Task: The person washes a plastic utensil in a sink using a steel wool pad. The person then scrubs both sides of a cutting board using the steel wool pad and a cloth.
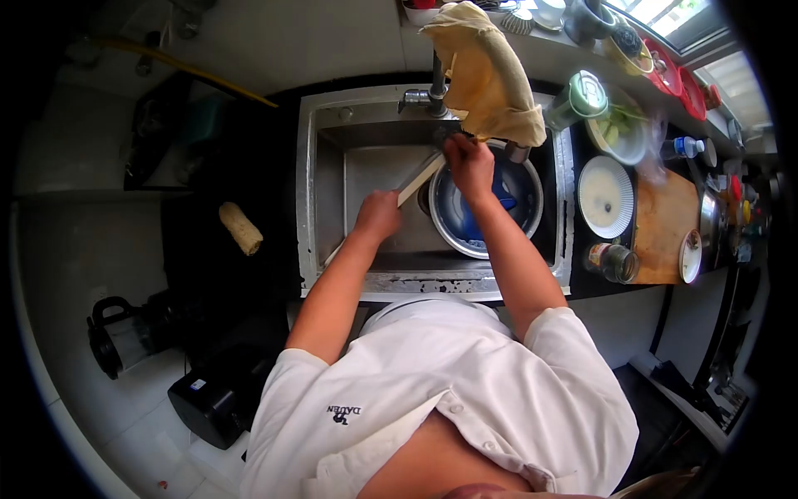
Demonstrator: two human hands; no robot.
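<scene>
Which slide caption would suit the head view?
Left hand holding a pale stick-like object over the sink, right hand at its far end.

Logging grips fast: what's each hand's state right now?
Left hand: closed around a pale stick.
Right hand: curled by the stick's upper end; whether gripping, can't tell.

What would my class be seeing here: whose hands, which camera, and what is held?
No machine here: a person works bare-handed, filmed from a camera on their head. The left hand grips a pale, flat, stick-like piece; the right hand is near its far end, its exact grip hidden. Beneath is a rectangular stainless-steel sink containing a round silver metal basin. On the black counter to the right are a round white fluted dish, a clear glass jar and a brown wooden board.
</scene>
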